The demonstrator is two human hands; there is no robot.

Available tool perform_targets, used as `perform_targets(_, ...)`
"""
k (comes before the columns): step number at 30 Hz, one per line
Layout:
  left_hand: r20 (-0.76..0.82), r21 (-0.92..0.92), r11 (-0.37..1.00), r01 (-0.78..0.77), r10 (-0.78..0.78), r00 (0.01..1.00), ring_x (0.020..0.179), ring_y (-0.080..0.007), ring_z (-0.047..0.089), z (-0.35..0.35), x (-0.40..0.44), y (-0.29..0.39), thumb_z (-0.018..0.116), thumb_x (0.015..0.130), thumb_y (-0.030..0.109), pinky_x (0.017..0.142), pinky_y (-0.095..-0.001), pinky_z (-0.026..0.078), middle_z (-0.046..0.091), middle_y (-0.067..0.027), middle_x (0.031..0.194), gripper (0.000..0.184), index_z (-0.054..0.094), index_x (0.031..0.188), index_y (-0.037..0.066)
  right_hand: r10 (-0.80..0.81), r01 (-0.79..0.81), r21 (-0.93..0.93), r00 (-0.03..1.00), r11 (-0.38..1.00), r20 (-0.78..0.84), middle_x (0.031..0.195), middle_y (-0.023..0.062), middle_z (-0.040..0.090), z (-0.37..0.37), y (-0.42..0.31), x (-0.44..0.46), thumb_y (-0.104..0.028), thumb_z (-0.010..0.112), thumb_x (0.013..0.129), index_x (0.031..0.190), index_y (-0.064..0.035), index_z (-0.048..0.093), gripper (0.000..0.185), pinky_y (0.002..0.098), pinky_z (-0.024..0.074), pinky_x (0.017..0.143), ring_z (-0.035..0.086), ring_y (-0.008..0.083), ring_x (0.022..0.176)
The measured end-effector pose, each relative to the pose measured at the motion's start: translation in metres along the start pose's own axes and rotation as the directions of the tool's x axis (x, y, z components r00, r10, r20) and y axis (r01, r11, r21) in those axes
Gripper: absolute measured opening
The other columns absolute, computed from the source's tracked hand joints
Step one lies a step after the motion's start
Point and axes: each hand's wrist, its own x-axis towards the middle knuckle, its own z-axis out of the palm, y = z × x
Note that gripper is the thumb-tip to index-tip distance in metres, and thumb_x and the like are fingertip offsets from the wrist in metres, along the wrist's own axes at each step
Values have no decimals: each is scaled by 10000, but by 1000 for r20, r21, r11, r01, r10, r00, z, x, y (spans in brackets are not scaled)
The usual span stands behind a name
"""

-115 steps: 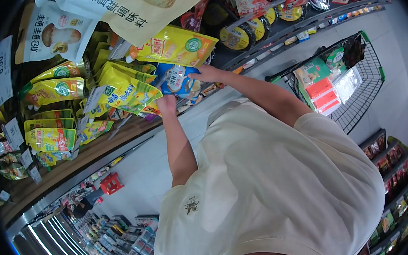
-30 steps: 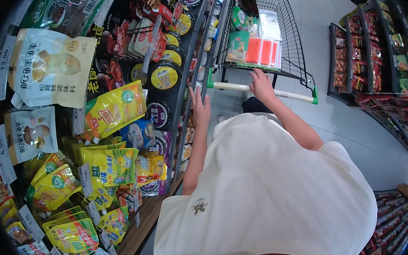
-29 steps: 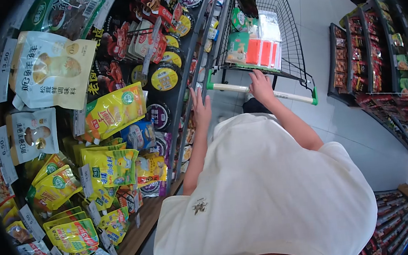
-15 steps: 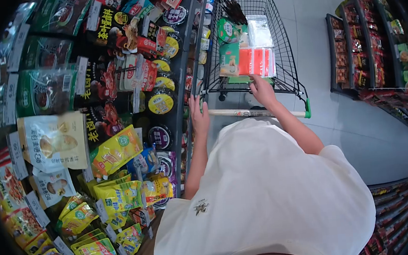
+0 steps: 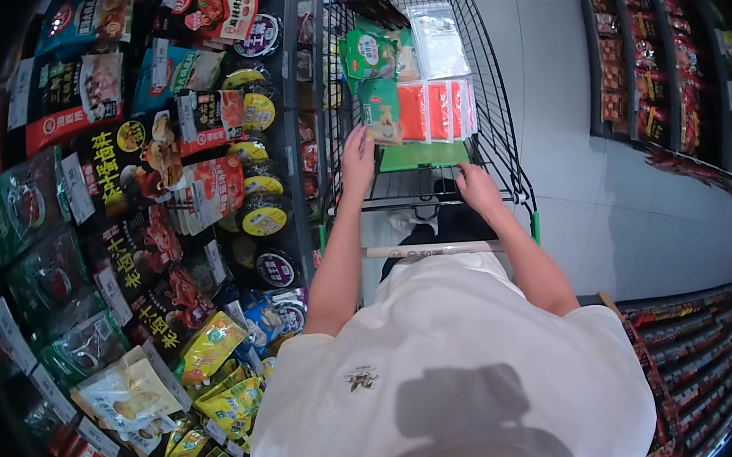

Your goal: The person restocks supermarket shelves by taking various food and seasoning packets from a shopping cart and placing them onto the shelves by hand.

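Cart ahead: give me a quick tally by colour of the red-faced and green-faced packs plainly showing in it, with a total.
Red-faced packs: 3
Green-faced packs: 2
Total: 5, counting only faces that show plainly; any overlapped or lying underneath cannot be counted.

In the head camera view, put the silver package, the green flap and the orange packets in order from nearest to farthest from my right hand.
From your right hand:
1. Green flap: just up and left.
2. Orange packets: beyond the flap.
3. Silver package: past the packets, farther up the view.
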Motion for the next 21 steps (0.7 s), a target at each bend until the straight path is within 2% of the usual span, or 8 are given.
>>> perform_targets(3,51,-39,998,41,-39,998,1212,-234,608,29,73,-34,600,1005,245,1005,-327,481,532,-164,1462,429,585,1346,-14,-23,22,-26,999,999,-34,980,245,688,0,-5,0,-123,559,910,1140,-13,618,262,525,540,789,671,427,882)
perform_targets(5,55,66,995,68,-72,996,1199,-239,610,44,122,-56,614,993,255,987,-329,493,502,-169,1490,462,570,1359,-24,-9,9,-42,1000,999,0,969,231,689,-6,-14,-1,-116,565,903,1149,-16,621,271,515,543,775,674,412,871)
perform_targets(7,94,-112,977,180,-169,981,1282,-255,544,56,161,-68,624,980,255,916,-355,530,346,-176,1595,526,510,1433,14,0,-1,-29,1000,1000,-32,971,216,692,-3,-13,-2,-111,574,896,1151,-15,633,279,507,546,769,676,402,867)
perform_targets(11,-48,61,957,285,-282,958,1308,-270,516,80,220,-117,654,942,258,870,-355,541,235,-208,1634,580,491,1461,58,15,-15,-13,999,1000,-46,963,203,690,-5,-15,-1,-107,570,896,1165,8,636,300,495,546,778,677,386,872)
perform_targets(14,-31,-4,917,398,-398,917,1041,-207,616,84,236,-112,642,930,195,801,-337,544,496,-159,1413,564,476,1458,90,-16,15,-24,998,1000,-55,918,187,677,-2,-11,0,-102,578,893,1183,11,624,315,485,541,767,672,366,858)
perform_targets(15,33,-133,859,495,-495,868,999,-193,619,82,234,-93,640,930,185,798,-341,545,577,-126,1300,556,472,1452,91,-14,13,-19,998,1000,-54,914,188,677,-3,-13,0,-102,579,895,1180,12,624,311,485,540,767,672,368,853)
perform_targets(16,-25,-181,844,504,-517,856,988,-185,617,86,234,-91,640,928,159,795,-347,549,607,-65,1128,534,479,1434,106,-1,0,-16,999,1000,-51,910,189,676,-5,-15,0,-100,580,894,1179,14,624,309,484,539,766,672,367,851)
perform_targets(21,115,-221,764,606,-596,794,1087,-199,588,91,240,-112,634,953,177,918,-379,516,594,-86,1241,579,443,1482,40,9,-9,-2,997,1000,-73,897,191,672,-7,-18,1,-83,583,890,1171,20,627,303,483,538,761,672,368,849)
